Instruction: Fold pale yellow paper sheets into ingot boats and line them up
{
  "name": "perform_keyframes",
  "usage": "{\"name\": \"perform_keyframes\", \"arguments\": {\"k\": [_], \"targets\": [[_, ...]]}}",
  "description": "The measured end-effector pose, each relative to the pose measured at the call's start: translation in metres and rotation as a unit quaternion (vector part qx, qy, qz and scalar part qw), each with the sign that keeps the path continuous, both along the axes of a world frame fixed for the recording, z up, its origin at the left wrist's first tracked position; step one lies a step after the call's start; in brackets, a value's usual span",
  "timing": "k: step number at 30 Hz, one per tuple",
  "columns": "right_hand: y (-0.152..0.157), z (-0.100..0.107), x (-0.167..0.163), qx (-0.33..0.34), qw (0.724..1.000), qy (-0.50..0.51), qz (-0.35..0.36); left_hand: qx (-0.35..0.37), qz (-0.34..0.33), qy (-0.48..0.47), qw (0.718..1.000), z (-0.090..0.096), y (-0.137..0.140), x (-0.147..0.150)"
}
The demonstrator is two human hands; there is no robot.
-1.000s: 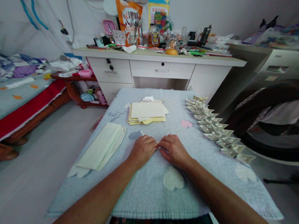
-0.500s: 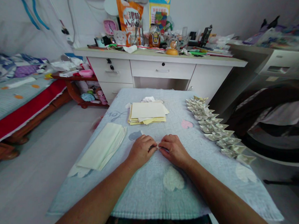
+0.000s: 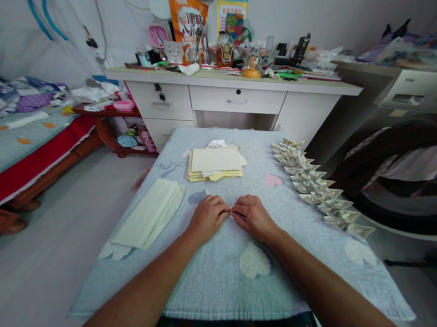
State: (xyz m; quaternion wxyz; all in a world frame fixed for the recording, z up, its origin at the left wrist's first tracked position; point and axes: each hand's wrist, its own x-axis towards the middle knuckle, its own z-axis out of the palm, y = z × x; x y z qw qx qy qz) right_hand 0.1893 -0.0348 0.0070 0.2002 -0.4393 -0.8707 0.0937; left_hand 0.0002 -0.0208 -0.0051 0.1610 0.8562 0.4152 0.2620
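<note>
My left hand (image 3: 208, 216) and my right hand (image 3: 255, 216) meet over the middle of the cloth-covered table. Between their pinched fingertips is a small piece of folded paper (image 3: 231, 211), mostly hidden by the fingers. Beyond my hands lies a stack of cream and yellow paper sheets (image 3: 215, 159). Left of my left hand is a long pale folded bundle of paper (image 3: 148, 213). Several folded paper boats (image 3: 315, 185) stand in a slanting row along the table's right side.
The table wears a light blue cloth (image 3: 210, 286) with heart prints. Behind it stands a white desk (image 3: 215, 98) crowded with jars, a pink clock (image 3: 158, 36) and an orange bag (image 3: 187, 26). A bed (image 3: 29, 129) is at left, a washing machine (image 3: 398, 105) at right.
My hands stay together at nearly the same spot, with slight finger movement around the paper. The camera view has shifted a little.
</note>
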Motion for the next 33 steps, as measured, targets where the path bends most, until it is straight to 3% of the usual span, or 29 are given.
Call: {"name": "perform_keyframes", "arguments": {"k": [8,26,33], "targets": [[-0.001,-0.005,0.006,-0.039,0.996,0.069,-0.050,0.008,-0.002,0.020,1.000,0.003,0.000,0.001],[-0.001,-0.001,0.005,-0.045,0.997,0.032,-0.047,0.009,-0.001,0.016,1.000,0.005,-0.003,0.001],[0.000,0.005,-0.001,-0.069,0.995,-0.001,-0.077,-0.012,0.016,0.002,1.000,0.006,-0.002,0.003]]}}
